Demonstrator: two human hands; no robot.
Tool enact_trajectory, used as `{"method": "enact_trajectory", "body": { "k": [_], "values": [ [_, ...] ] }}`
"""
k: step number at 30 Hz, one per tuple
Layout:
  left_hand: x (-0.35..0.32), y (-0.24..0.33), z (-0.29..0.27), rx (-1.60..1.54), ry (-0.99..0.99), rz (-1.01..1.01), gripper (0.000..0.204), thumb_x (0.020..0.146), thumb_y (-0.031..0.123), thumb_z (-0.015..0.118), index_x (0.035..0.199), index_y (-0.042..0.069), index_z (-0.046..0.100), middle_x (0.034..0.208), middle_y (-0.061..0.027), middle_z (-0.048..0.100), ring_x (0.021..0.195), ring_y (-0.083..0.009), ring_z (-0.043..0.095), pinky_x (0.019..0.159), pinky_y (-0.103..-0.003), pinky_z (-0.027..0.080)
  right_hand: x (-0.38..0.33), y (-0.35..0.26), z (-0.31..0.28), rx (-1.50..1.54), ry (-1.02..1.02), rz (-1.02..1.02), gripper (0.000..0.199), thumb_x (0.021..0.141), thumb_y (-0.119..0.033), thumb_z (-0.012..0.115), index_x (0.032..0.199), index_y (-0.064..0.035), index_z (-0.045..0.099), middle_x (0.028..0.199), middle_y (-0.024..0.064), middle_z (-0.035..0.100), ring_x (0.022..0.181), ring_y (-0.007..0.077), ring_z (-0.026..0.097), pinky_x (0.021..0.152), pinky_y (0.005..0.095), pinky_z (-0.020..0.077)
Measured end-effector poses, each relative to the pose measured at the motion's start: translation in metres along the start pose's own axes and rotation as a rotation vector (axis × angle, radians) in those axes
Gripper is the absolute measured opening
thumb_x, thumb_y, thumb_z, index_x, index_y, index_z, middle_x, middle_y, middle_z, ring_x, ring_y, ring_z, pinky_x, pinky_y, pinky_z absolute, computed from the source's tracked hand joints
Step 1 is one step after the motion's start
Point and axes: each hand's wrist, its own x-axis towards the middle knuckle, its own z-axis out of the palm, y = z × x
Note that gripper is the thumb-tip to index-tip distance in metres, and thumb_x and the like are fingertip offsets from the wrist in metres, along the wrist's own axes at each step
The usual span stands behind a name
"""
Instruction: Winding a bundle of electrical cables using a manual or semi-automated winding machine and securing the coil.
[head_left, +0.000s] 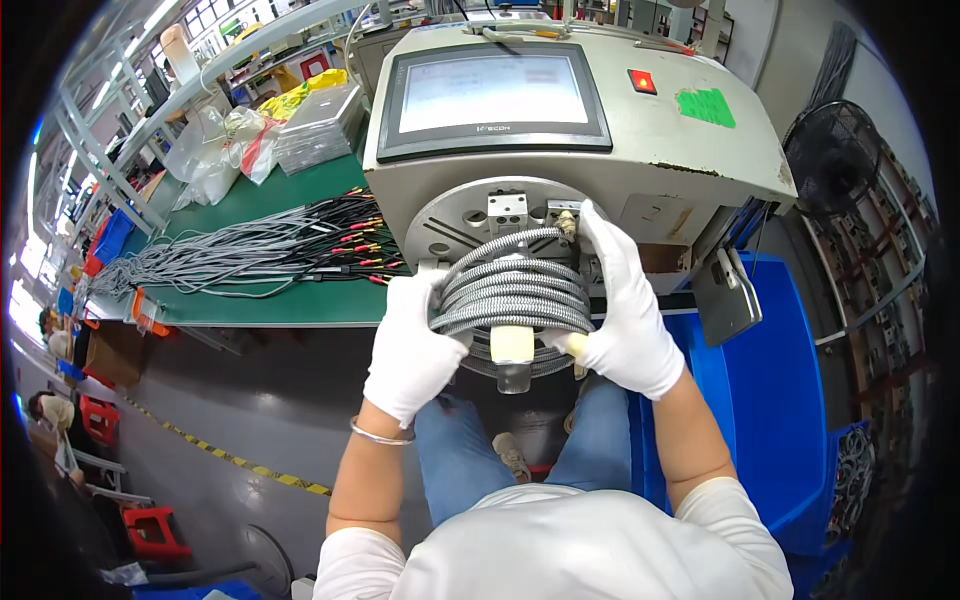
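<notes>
Both hands wear white gloves, and each grip is partly open, spread to the thickness of what it holds. The left grip (412,345) curls round the left side of a coiled grey cable (515,290); the right grip (628,318) takes the other side, fingers reaching high. The coil sits in front of a round metal plate (450,215) on a pale machine (700,150); from here I can't tell whether they touch. A yellowish block (512,344) shows at the coil's lower front.

To the left, a green tabletop (225,308) carries a spread of thin grey leads (230,248) with black and red ends. A grey floor (270,375) runs below, crossed by striped tape (240,462). Over on the right stand a black fan (833,155) and a blue bin (775,380).

Counting up: one coil, one screen (490,95), one lit red switch (642,82), one fan; the leads are too tangled to number.
</notes>
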Motion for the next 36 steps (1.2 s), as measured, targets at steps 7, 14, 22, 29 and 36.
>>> {"method": "enact_trajectory", "body": {
  "k": [7,14,22,29,36],
  "values": [
    [-0.028,0.005,0.013,0.127,0.302,0.278,0.024,0.061,0.002,0.072,0.075,0.003,0.053,0.088,-0.0142,0.052,0.086,-0.0303,0.053,0.074,-0.035,0.043,-0.023,-0.006,0.007,0.096,-0.044,-0.071,0.08,0.056,-0.014,0.076,0.13,-0.0014,0.048,0.111,0.0166,0.057,0.101,0.0296,0.057,0.094,0.037,0.0436],
    [-0.092,0.023,-0.002,0.046,-0.11,0.291,0.016,0.068,0.013,0.073,0.073,0.009,0.058,0.074,-0.0083,0.059,0.062,-0.0275,0.06,0.055,-0.034,0.047,-0.071,-0.039,-0.01,0.016,-0.524,-0.114,0.057,0.059,-0.032,0.078,0.103,-0.0028,0.059,0.087,0.0142,0.061,0.077,0.0353,0.06,0.073,0.0435,0.0487],
    [-0.071,0.056,0.049,-0.145,-0.692,-0.188,0.021,0.078,0.018,0.074,0.084,0.004,0.06,0.076,-0.0069,0.061,0.066,-0.0177,0.064,0.058,-0.031,0.05,-0.101,-0.026,-0.033,0.182,-0.499,0.41,0.035,0.068,0.001,0.06,0.104,-0.0021,0.063,0.089,0.0183,0.066,0.082,0.0287,0.068,0.074,0.0322,0.0533],
    [-0.051,0.064,0.111,-0.707,-0.755,-0.474,0.013,0.083,0.002,0.063,0.094,0.001,0.056,0.07,-0.006,0.061,0.054,-0.0122,0.061,0.05,-0.027,0.05,-0.1,-0.007,-0.066,-0.005,-0.326,0.616,0.026,0.07,-0.002,0.067,0.096,-0.0016,0.062,0.075,0.0147,0.064,0.065,0.0213,0.064,0.059,0.0305,0.0501],
    [-0.024,0.083,0.148,-0.366,-0.819,-0.02,0.016,0.075,0.001,0.068,0.088,0.0,0.061,0.069,-0.0065,0.061,0.062,-0.0119,0.062,0.057,-0.026,0.049,-0.124,0.013,-0.103,-0.002,-0.343,0.522,0.014,0.077,-0.009,0.063,0.09,-0.0035,0.059,0.07,0.0168,0.061,0.065,0.0346,0.062,0.057,0.0363,0.0475]
  ]
}}
